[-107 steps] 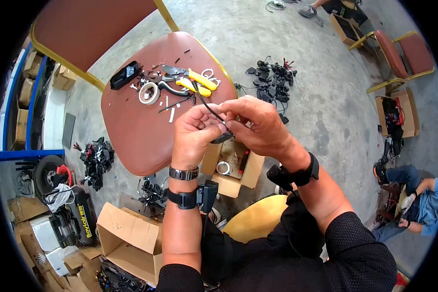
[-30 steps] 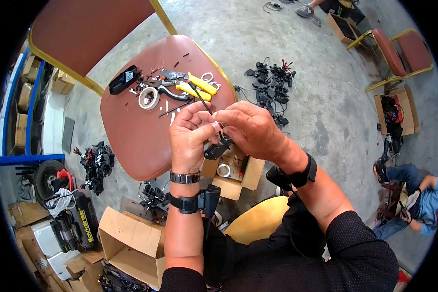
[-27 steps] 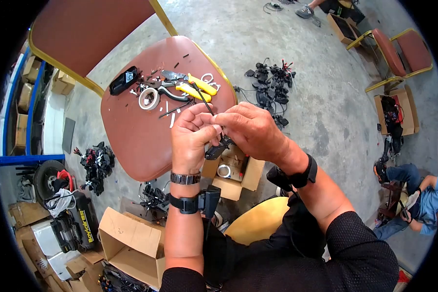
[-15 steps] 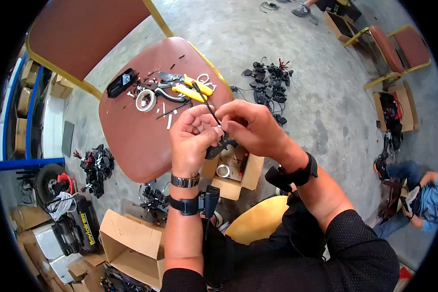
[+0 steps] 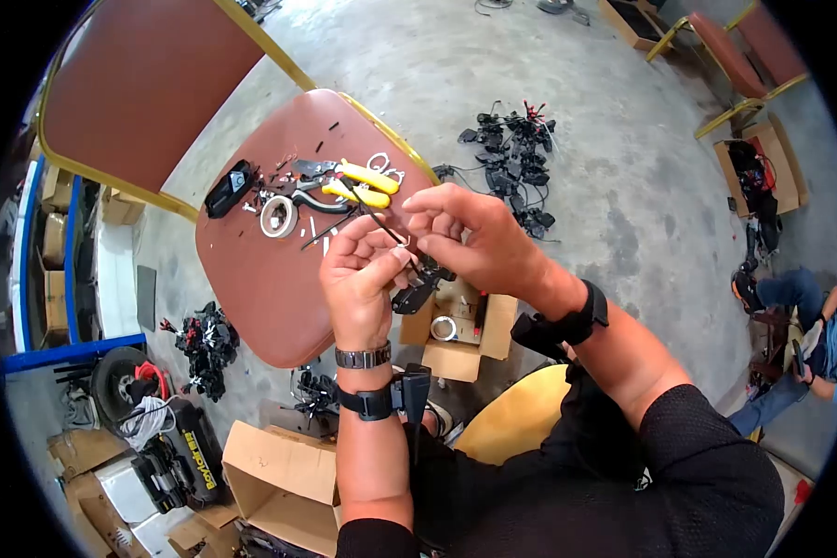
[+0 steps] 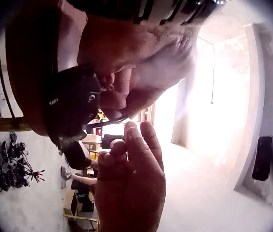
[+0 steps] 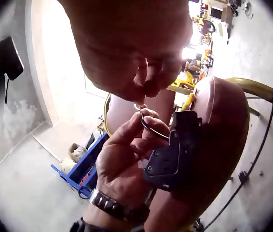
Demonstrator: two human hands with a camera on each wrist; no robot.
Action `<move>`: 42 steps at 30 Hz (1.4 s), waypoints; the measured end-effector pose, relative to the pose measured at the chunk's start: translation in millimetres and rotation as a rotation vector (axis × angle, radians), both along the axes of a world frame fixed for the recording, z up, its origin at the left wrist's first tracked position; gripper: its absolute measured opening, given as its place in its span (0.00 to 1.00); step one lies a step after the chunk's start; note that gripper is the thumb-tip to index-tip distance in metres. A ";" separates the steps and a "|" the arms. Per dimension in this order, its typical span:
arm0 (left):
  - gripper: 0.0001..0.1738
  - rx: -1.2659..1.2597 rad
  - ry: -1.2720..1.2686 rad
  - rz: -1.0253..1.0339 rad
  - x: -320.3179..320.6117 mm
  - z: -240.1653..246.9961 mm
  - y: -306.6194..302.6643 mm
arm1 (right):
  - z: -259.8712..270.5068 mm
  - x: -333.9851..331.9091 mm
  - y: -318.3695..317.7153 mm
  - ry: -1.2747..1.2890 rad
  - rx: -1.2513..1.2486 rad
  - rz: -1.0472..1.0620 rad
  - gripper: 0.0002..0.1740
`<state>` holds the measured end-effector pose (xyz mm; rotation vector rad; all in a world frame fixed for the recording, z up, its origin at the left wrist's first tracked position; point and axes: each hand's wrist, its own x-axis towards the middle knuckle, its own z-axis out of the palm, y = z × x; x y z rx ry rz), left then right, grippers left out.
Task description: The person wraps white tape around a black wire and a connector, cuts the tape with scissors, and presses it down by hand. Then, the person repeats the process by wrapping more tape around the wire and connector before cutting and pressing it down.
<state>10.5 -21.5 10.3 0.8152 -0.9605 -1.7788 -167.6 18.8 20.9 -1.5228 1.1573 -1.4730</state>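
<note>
My left hand [image 5: 358, 279] pinches a thin black cable [image 5: 374, 216] between thumb and fingers, and a short bare white wire end [image 7: 137, 107] stands out at its fingertips in the right wrist view. The cable joins a black plastic device [image 7: 172, 157] with small screws, which hangs beside the left hand over the chair's front edge. My right hand [image 5: 479, 237] is right beside the wire end, its thumb and index fingertips apart in the head view. In the left wrist view the right fingertips [image 6: 131, 126] lie close by the cable.
On the brown chair seat [image 5: 251, 298] lie yellow-handled pliers [image 5: 358, 191], a tape roll [image 5: 278, 216], a black case [image 5: 231, 189] and scraps. Black cabled devices [image 5: 511, 167] are heaped on the floor. Cardboard boxes [image 5: 284, 474] stand below; a seated person [image 5: 809, 344] is at right.
The right hand has moved slightly away from the left, its thumb and index spreading. The black device hangs more plainly in sight below the hands. The head view has shifted.
</note>
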 end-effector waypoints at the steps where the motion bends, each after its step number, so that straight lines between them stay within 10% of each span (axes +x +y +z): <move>1: 0.24 0.029 -0.016 -0.022 2.3 -2.0 -1.6 | 2.9 0.6 0.1 0.106 -0.080 -0.030 0.18; 18: 0.25 -0.014 0.067 -0.075 -0.4 -0.4 1.6 | 1.6 0.9 -1.9 0.431 -0.372 -0.128 0.13; 30: 0.26 -0.219 -0.129 -0.020 -8.4 8.9 8.9 | 2.8 -13.6 -5.2 -0.529 0.551 0.294 0.16; 42: 0.27 0.132 -0.018 -0.053 3.1 5.6 0.5 | 6.4 1.4 -5.4 0.570 -0.448 -0.080 0.13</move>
